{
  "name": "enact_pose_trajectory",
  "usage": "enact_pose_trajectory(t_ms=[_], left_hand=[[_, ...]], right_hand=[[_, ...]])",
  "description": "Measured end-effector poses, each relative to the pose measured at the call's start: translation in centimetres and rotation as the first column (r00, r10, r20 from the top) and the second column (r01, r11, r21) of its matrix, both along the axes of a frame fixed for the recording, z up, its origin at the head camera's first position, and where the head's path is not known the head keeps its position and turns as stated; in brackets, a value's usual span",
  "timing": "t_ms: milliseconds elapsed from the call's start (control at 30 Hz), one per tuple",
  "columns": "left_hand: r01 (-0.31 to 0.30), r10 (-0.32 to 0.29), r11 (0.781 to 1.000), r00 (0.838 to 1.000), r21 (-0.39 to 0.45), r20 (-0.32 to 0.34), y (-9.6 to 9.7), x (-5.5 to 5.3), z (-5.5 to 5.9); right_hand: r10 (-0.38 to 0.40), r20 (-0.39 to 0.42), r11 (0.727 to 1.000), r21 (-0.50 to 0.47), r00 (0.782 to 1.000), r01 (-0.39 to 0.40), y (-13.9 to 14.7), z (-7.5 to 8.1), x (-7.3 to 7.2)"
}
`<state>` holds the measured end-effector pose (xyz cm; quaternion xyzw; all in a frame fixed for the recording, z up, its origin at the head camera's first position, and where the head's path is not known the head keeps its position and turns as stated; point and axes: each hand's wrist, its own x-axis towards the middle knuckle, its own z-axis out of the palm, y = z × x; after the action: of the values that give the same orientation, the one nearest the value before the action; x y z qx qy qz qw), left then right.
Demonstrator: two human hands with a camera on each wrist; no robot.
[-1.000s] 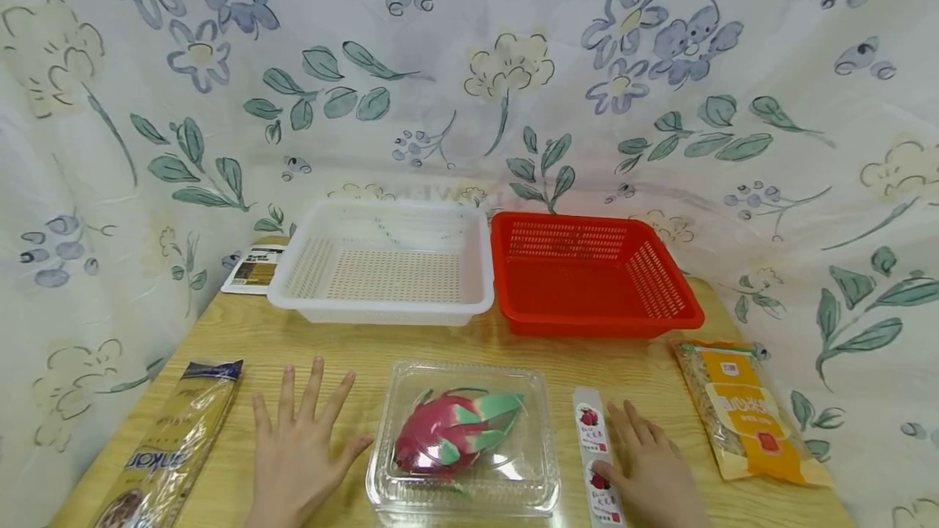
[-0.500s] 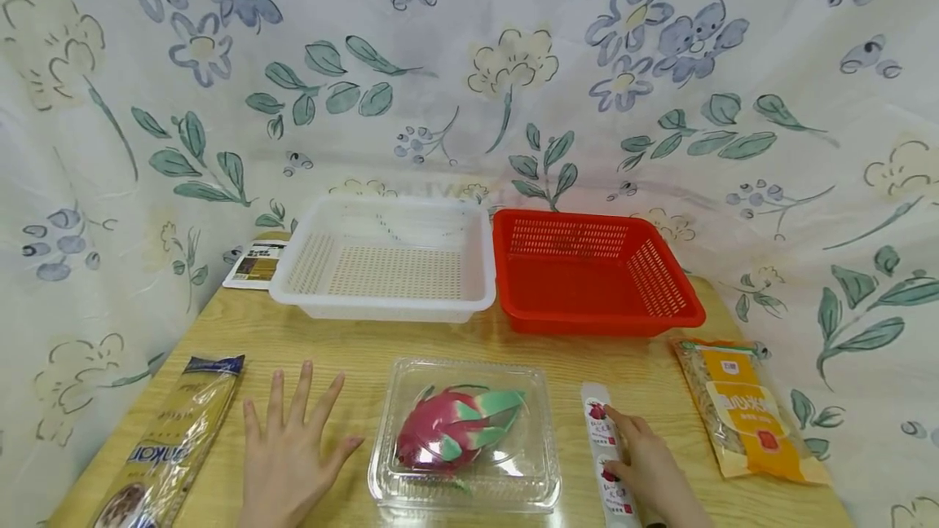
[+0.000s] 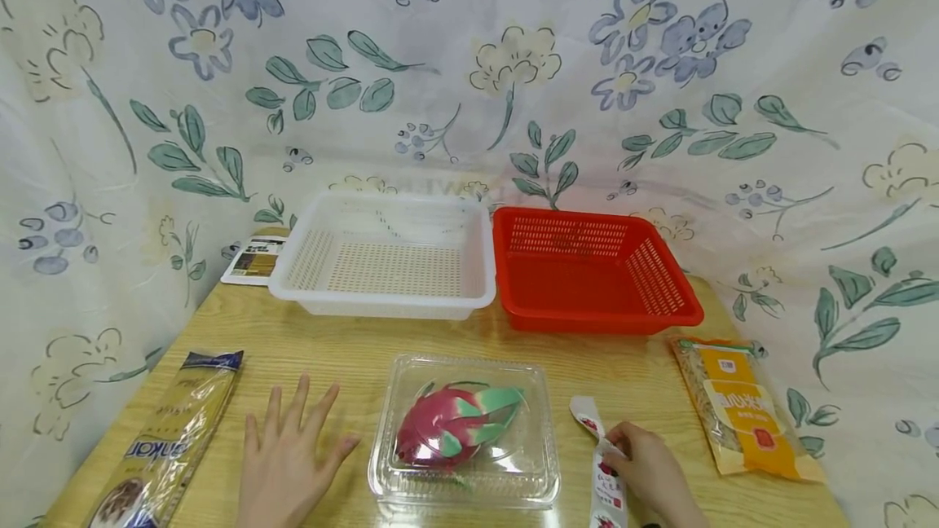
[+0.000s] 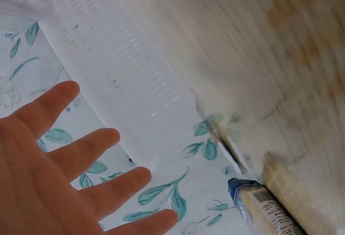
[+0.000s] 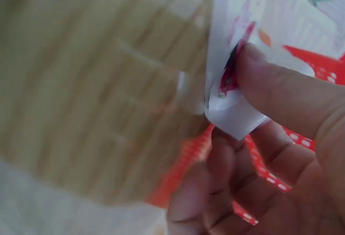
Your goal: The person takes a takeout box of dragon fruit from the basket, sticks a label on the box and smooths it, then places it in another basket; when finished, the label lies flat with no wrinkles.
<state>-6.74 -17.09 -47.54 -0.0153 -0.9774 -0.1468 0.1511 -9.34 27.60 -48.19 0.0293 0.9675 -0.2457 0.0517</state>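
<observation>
My right hand (image 3: 649, 467) pinches a white strip of stickers (image 3: 607, 491) printed with dragon fruit pictures. In the right wrist view the thumb presses the strip (image 5: 233, 115), which bends under it, while curled fingers sit behind. Left of the strip stands a closed clear plastic box (image 3: 464, 500) with a pink and green dragon fruit (image 3: 433, 430) inside. My left hand (image 3: 286, 463) is spread flat to the left of the box, apart from it and holding nothing. The left wrist view shows its straight, separated fingers (image 4: 91, 147).
At the back of the wooden table stand a white basket (image 3: 389, 308) and a red basket (image 3: 601, 322). A long gold package (image 3: 169, 438) lies at the left, a yellow bag (image 3: 756, 414) at the right. A small packet (image 3: 253, 261) lies by the white basket.
My right hand has gone from resting beside the sticker strip to pinching it, and the strip is now bent and twisted near its far end. My left hand has shifted slightly left and nearer.
</observation>
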Motion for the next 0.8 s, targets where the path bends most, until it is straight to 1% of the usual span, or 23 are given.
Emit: enact_pose_trajectory(t_ms=[100, 133, 200, 233, 267, 300, 367, 467, 567, 600, 667, 733, 800], left_hand=[[-0.001, 0.000, 1.000, 0.999, 0.016, 0.040, 0.1, 0.2, 0.3], [0.001, -0.002, 1.000, 0.998, 0.021, 0.058, 0.1, 0.3, 0.4], [0.006, -0.009, 0.999, 0.996, 0.035, 0.089, 0.2, 0.4, 0.6], [0.009, -0.013, 0.999, 0.995, 0.044, 0.103, 0.2, 0.5, 0.7], [0.011, -0.017, 0.999, 0.993, 0.053, 0.117, 0.3, 0.5, 0.8], [0.013, -0.021, 0.998, 0.992, 0.061, 0.123, 0.3, 0.6, 0.8], [0.017, -0.027, 0.997, 0.991, 0.079, 0.128, 0.3, 0.6, 0.8], [0.020, -0.033, 0.994, 0.992, 0.105, 0.121, 0.4, 0.7, 0.9], [0.028, -0.041, 0.989, 0.995, 0.145, 0.087, 0.6, 0.8, 1.0], [0.032, -0.043, 0.987, 0.997, 0.160, 0.064, 0.8, 0.9, 1.1], [0.045, -0.046, 0.978, 0.999, 0.206, -0.003, 1.2, 0.8, 1.4], [0.062, -0.043, 0.964, 0.996, 0.257, -0.078, 1.7, 0.8, 1.9], [0.092, -0.044, 0.941, 0.987, 0.325, -0.154, 2.5, 0.8, 2.7]], right_hand=[[-0.014, -0.017, 1.000, -0.025, 1.000, 0.013, 0.3, -0.2, 0.2], [-0.026, -0.027, 0.999, -0.047, 0.999, 0.025, 0.3, -0.2, 0.3], [-0.075, -0.027, 0.989, -0.133, 0.997, 0.071, 0.4, -0.2, 0.3], [-0.109, -0.020, 0.976, -0.189, 0.994, 0.103, 0.4, 0.0, 0.4], [-0.140, -0.016, 0.958, -0.253, 0.990, 0.132, 0.4, 0.1, 0.4], [-0.171, -0.011, 0.934, -0.320, 0.985, 0.158, 0.4, 0.3, 0.3], [-0.220, 0.021, 0.883, -0.420, 0.975, 0.208, 0.4, 1.0, 0.3], [-0.244, 0.043, 0.833, -0.503, 0.969, 0.232, 0.3, 2.3, 0.1], [-0.269, 0.067, 0.790, -0.556, 0.961, 0.259, -0.2, 4.1, -0.2], [-0.278, 0.070, 0.776, -0.572, 0.958, 0.267, -0.6, 4.8, -0.2], [-0.291, 0.067, 0.740, -0.616, 0.954, 0.269, -1.6, 5.9, -0.3], [-0.286, 0.035, 0.722, -0.650, 0.958, 0.239, -2.8, 6.9, -0.3], [-0.255, -0.022, 0.710, -0.683, 0.967, 0.172, -4.2, 7.7, -0.2]])
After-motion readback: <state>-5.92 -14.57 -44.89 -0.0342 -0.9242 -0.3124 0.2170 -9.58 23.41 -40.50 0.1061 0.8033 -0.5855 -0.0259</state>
